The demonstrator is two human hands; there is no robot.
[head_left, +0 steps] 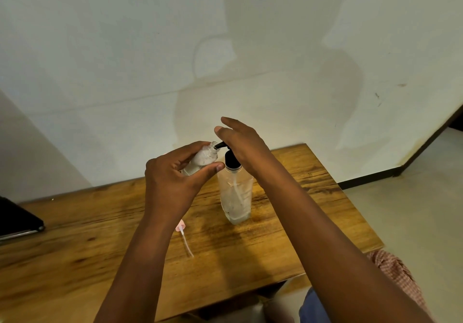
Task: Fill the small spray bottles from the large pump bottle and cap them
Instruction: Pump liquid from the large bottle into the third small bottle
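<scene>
Covering the pump head of the large pump bottle [235,192], the right hand [240,145] has straight fingers; the left hand [172,175], fingers curled, half hides the small spray bottle [203,158].

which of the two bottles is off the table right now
The small spray bottle, gripped tilted in the left hand at the pump spout. The large pump bottle stands on the table under the right hand.

Spray bottle [200,160] tilted (uncapped) — pump bottle [235,192] upright.
</scene>
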